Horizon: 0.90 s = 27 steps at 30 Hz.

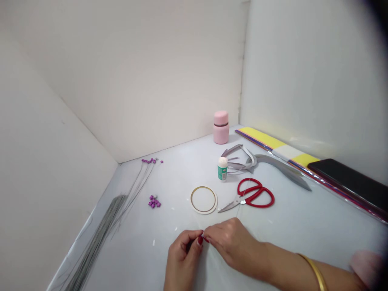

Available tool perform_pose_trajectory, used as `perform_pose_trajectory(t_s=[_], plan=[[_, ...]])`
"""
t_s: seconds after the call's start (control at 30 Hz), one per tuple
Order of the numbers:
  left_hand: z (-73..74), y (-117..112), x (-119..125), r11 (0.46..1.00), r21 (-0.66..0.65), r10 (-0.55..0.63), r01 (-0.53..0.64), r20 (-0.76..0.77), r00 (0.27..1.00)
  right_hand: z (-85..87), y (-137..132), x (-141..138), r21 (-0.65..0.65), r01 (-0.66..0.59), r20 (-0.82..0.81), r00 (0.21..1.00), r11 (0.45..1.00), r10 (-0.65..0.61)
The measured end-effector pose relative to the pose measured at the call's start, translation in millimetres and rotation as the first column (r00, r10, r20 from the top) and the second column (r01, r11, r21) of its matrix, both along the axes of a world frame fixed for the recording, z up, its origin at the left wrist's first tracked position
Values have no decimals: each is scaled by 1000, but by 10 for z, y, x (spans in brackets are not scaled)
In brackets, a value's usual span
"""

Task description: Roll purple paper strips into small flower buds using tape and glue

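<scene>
My left hand (182, 258) and my right hand (230, 242) meet near the table's front edge, fingertips pinched together on something small and thin that I cannot make out. A fine wire seems to run from the pinch toward the red-handled scissors (253, 195), which lie open just beyond my right hand. A thin gold ring (203, 199) lies flat on the table above my hands. A gold bangle (317, 273) sits on my right wrist.
A small white glue bottle (222, 168) stands behind the ring, next to curled grey paper strips (242, 159). A pink jar (221, 127) is at the back. Small purple flowers (154, 201), a bundle of thin wires (100, 238), coloured paper sheets (273, 143) and a dark phone (348, 180) lie around.
</scene>
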<state>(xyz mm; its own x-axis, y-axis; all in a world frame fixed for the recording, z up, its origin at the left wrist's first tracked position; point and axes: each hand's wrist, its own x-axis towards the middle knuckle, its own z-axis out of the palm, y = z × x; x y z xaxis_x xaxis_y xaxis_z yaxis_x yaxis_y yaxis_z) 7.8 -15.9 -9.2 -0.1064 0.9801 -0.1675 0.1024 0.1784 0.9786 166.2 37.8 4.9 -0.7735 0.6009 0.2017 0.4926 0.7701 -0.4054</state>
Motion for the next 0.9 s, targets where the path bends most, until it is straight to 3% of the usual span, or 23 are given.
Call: perform_pose_trajectory(t_s=[0.23, 0.9], plan=[[21, 9, 3, 996, -54, 75, -69, 117, 990, 64, 38, 16, -155, 41, -47, 998, 987, -49], [45, 5, -32, 985, -75, 164, -156, 106, 981, -9, 65, 22, -87, 76, 13, 997, 993, -75]])
